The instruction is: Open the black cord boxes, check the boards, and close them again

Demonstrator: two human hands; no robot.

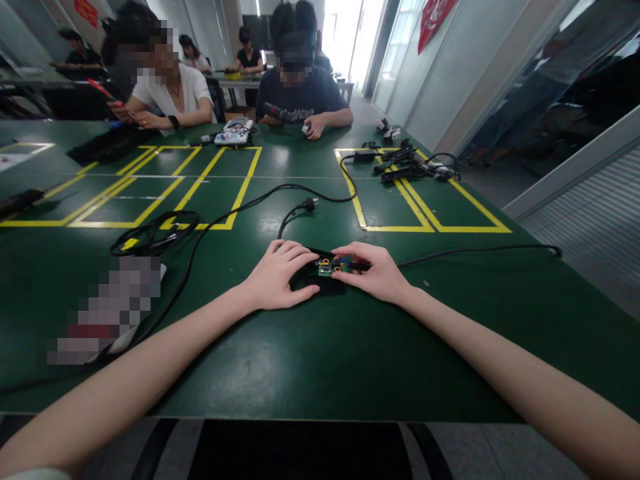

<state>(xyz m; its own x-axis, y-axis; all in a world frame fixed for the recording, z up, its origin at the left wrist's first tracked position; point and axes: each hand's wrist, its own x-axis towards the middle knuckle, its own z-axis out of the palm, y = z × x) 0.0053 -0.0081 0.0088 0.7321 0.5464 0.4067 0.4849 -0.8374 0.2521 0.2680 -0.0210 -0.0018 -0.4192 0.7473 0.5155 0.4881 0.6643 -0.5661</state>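
A small green circuit board [326, 269] with coils and other colored parts sits between my hands, with a black plastic case [326, 287] beneath and around it, like an opened power adapter. My left hand [280, 275] is at the left end, its fingertips at the case's far side and the thumb at the near side. At the right end, my right hand [374, 272] pinches the board between thumb and fingers. A black cable [450, 252] runs out from under that hand to the right. Another, ending in a plug [310, 204], lies behind my left hand.
A coiled black cable [155, 233] and a pixelated pale object [113, 310] lie left. Yellow tape [397, 229] marks the green table [300, 373]. Black adapters and cables [410, 163] lie back right. Two people [305, 93] sit opposite, near a white device [235, 132] and a black tray [103, 143].
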